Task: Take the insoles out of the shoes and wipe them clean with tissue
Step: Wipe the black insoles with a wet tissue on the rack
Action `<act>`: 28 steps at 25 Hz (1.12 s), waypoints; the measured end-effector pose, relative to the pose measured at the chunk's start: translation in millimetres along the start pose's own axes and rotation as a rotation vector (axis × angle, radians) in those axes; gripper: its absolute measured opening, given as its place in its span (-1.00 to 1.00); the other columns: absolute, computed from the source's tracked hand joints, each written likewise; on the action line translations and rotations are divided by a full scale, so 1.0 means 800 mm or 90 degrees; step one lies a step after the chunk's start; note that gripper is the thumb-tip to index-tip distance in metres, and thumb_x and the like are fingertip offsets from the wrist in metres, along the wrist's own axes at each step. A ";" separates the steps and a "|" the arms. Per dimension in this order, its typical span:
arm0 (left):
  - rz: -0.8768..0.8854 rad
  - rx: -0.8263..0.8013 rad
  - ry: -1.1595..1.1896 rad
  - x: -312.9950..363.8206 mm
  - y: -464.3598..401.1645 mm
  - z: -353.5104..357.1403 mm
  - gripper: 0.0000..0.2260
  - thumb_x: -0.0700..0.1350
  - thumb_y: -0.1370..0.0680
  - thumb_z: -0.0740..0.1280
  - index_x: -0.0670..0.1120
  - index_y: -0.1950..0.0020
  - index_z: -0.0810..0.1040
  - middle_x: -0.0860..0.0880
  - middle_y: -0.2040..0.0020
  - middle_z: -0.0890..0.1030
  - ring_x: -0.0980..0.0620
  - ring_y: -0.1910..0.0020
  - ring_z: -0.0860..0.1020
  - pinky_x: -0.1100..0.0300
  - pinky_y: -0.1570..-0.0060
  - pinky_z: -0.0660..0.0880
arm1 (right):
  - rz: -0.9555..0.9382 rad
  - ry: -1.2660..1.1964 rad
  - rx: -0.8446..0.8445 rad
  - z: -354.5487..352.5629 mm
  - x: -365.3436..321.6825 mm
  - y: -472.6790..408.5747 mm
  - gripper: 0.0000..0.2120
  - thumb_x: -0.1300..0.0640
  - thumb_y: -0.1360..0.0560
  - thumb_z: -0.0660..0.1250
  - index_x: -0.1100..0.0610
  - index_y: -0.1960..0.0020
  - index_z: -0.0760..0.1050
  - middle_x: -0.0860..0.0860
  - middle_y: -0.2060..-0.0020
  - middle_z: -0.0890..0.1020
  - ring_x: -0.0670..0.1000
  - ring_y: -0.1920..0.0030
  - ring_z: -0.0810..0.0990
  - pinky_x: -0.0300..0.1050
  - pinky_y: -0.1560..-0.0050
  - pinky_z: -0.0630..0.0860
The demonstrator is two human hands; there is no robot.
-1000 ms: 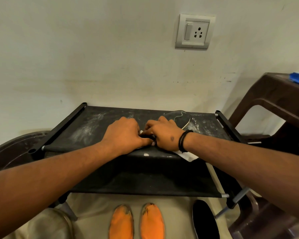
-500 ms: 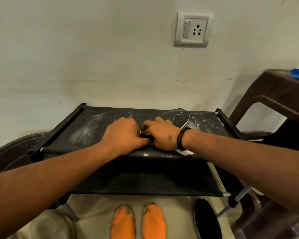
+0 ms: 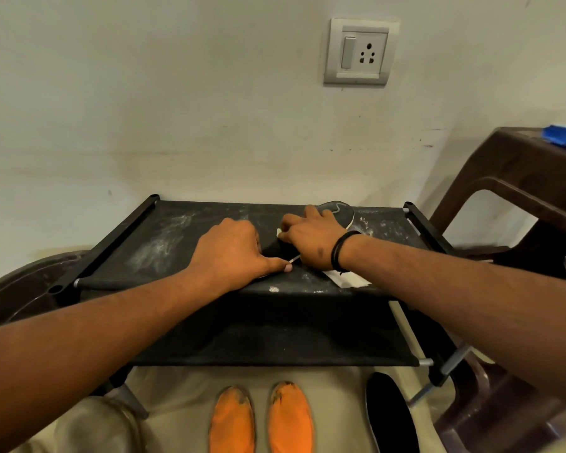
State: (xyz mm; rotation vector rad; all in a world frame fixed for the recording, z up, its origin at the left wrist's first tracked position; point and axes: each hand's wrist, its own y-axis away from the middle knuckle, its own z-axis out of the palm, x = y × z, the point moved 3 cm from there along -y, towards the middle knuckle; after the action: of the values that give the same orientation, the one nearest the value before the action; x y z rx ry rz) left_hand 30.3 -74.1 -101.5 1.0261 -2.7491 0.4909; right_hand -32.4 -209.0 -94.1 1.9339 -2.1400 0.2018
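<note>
Two hands work one dark insole [image 3: 335, 213] on the rack top [image 3: 151, 246].
Left hand [image 3: 232, 253] curls down pinning its heel; right hand [image 3: 311, 243] pinches tissue [image 3: 280, 232] for wiping.

Our right hand [image 3: 311, 238] hid most of the dark insole [image 3: 339, 212] and the tissue [image 3: 280, 232]. At five o'clock, the frame's bottom edge cut off the black insole [image 3: 388, 416].

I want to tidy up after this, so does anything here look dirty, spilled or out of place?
Yes. The black rack top is smeared with white dust, heaviest left of the left hand. On the floor, the two orange insoles have dark grime at their toe ends.
</note>
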 end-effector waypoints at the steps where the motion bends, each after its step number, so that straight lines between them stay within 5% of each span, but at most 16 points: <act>1: -0.006 0.007 0.006 0.000 0.001 -0.001 -0.43 0.41 -0.27 0.47 -0.12 0.41 0.60 -0.02 0.53 0.54 0.01 0.47 0.57 0.06 0.41 0.56 | -0.028 -0.022 0.004 0.003 -0.008 0.000 -0.63 0.09 -0.56 0.27 -0.01 -0.36 0.47 -0.02 -0.35 0.36 0.19 -0.24 0.33 0.14 -0.15 0.33; 4: -0.010 0.005 0.023 -0.003 0.001 -0.001 -0.47 0.33 -0.30 0.50 -0.13 0.45 0.52 -0.02 0.54 0.49 -0.02 0.50 0.52 0.06 0.43 0.52 | -0.092 -0.118 -0.006 0.006 -0.021 0.004 -0.60 0.11 -0.56 0.26 -0.07 -0.39 0.45 -0.08 -0.36 0.36 0.15 -0.23 0.33 0.10 -0.14 0.30; 7: 0.003 0.005 0.002 -0.002 0.000 0.000 -0.40 0.42 -0.27 0.48 -0.08 0.52 0.41 0.01 0.58 0.43 0.04 0.55 0.44 0.08 0.45 0.48 | -0.016 -0.027 0.000 0.001 -0.003 -0.002 -0.60 0.07 -0.57 0.27 -0.05 -0.41 0.42 -0.04 -0.37 0.35 0.19 -0.26 0.32 0.11 -0.14 0.31; 11: 0.005 0.006 0.029 -0.005 0.002 -0.001 -0.47 0.30 -0.32 0.49 -0.10 0.50 0.42 0.00 0.57 0.43 0.01 0.52 0.46 0.13 0.47 0.41 | -0.091 -0.083 0.001 0.006 -0.026 -0.003 -0.61 0.08 -0.54 0.29 -0.03 -0.37 0.47 -0.06 -0.35 0.36 0.16 -0.23 0.34 0.08 -0.09 0.30; 15: 0.007 0.017 0.009 0.000 0.003 0.001 -0.39 0.38 -0.28 0.50 -0.08 0.52 0.35 0.01 0.59 0.39 0.05 0.56 0.39 0.14 0.48 0.37 | -0.035 -0.004 0.005 -0.002 -0.007 -0.004 -0.63 0.04 -0.57 0.27 -0.02 -0.37 0.47 -0.04 -0.35 0.37 0.18 -0.26 0.34 0.13 -0.16 0.34; 18: 0.003 0.013 0.033 -0.005 0.002 0.001 -0.47 0.30 -0.32 0.51 -0.11 0.48 0.43 0.00 0.56 0.45 0.03 0.54 0.44 0.11 0.48 0.42 | -0.103 -0.139 0.007 0.005 -0.025 -0.002 -0.67 0.10 -0.56 0.26 -0.01 -0.31 0.52 -0.07 -0.32 0.41 0.13 -0.22 0.37 0.08 -0.10 0.37; 21: 0.007 0.013 0.008 -0.005 0.000 0.002 -0.39 0.41 -0.27 0.49 -0.10 0.52 0.38 0.00 0.59 0.41 0.02 0.55 0.42 0.07 0.46 0.43 | -0.035 -0.082 0.028 0.002 -0.001 -0.008 -0.65 0.11 -0.56 0.27 0.00 -0.34 0.49 -0.04 -0.30 0.47 0.15 -0.23 0.41 0.04 -0.02 0.35; 28: 0.011 0.000 0.002 -0.005 0.000 0.003 -0.37 0.43 -0.26 0.48 -0.08 0.51 0.34 -0.02 0.57 0.41 0.01 0.54 0.41 0.07 0.46 0.38 | -0.048 -0.111 0.111 0.001 0.017 -0.009 -0.79 0.25 -0.52 0.30 0.08 -0.11 0.62 0.08 -0.03 0.64 0.14 -0.02 0.61 0.00 0.01 0.56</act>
State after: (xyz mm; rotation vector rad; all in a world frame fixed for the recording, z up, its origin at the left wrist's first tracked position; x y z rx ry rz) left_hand 33.6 -72.5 -104.5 1.0022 -2.7579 0.4940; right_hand -26.4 -223.0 -91.8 2.2010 -2.2175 0.2209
